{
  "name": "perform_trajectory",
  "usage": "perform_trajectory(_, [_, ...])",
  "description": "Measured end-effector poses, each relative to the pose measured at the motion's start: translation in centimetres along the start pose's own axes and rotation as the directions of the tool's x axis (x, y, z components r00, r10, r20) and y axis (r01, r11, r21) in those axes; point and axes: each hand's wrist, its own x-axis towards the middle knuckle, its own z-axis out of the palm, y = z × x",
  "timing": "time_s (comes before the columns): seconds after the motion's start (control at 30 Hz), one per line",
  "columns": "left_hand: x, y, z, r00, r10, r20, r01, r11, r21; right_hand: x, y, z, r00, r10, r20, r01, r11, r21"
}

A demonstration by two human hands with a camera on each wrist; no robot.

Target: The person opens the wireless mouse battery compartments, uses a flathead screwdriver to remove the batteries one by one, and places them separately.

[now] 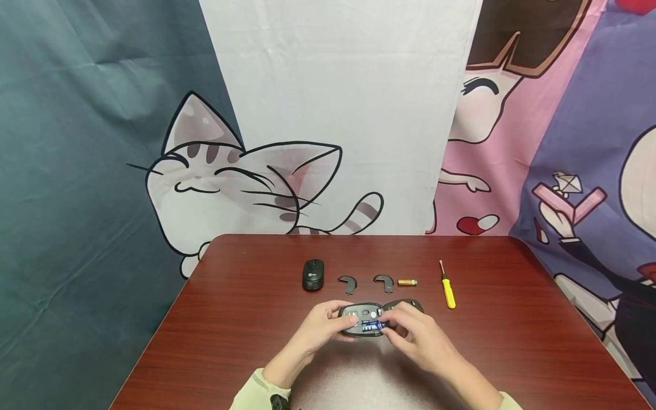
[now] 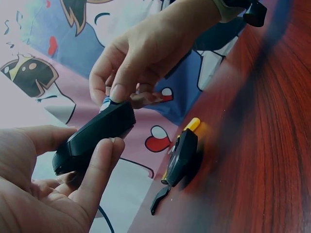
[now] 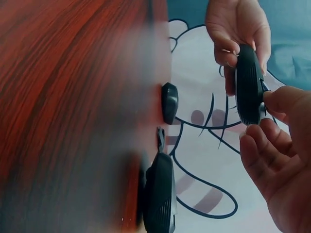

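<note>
My left hand grips a black computer mouse by its left end, its underside up and the battery compartment uncovered. A blue battery lies in that compartment. At the mouse's other end my right hand pinches the battery's end between thumb and fingertips. In the left wrist view, the right thumb bends down over the mouse's edge, where a bit of blue and white shows. Seen from the right wrist, the mouse stands edge-on between both hands, hiding the compartment's inside.
Behind my right hand, another mouse lies partly hidden on the table. Further back are a third black mouse, two curved black covers, a loose battery and a yellow-handled screwdriver. A printed curtain hangs behind.
</note>
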Motion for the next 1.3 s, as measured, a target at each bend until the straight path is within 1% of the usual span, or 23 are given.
perform_trajectory(0.13, [0.2,-0.3,-0.3,1.000,-0.004,-0.006,0.004,1.000,0.014,0.1,0.1,0.2,0.999,-0.051,0.014,0.052,0.992,-0.112])
perform_trajectory(0.23, [0.4,-0.6,-0.6,1.000,-0.010,-0.005,0.010,1.000,0.021,0.1,0.3,0.2,0.997,-0.071,0.013,0.072,0.987,-0.141])
perform_trajectory(0.4, [0.8,-1.2,-1.1,1.000,-0.014,-0.013,0.014,1.000,0.021,0.2,0.5,0.1,0.998,-0.061,-0.017,0.059,0.993,-0.100])
perform_trajectory(0.6, [1.2,-1.5,-1.6,1.000,-0.017,-0.025,0.018,0.999,0.031,0.3,0.6,-0.1,1.000,0.013,-0.018,-0.014,0.998,-0.059])
perform_trajectory(0.87, [1.7,-2.2,-2.4,0.998,-0.035,-0.043,0.037,0.998,0.051,1.1,1.1,0.0,0.996,0.014,-0.082,-0.015,1.000,-0.010])
perform_trajectory(1.03, [1.9,-2.7,-2.8,0.998,-0.031,-0.055,0.034,0.998,0.052,1.6,1.9,0.3,0.995,0.050,-0.087,-0.052,0.998,-0.020])
perform_trajectory(1.17, [2.1,-3.1,-3.0,0.997,-0.037,-0.069,0.040,0.998,0.048,2.0,2.7,0.6,0.994,0.072,-0.087,-0.076,0.996,-0.041])
perform_trajectory(1.3, [2.2,-3.4,-3.3,0.996,-0.047,-0.080,0.050,0.998,0.046,2.5,3.3,0.9,0.992,0.101,-0.082,-0.104,0.994,-0.039])
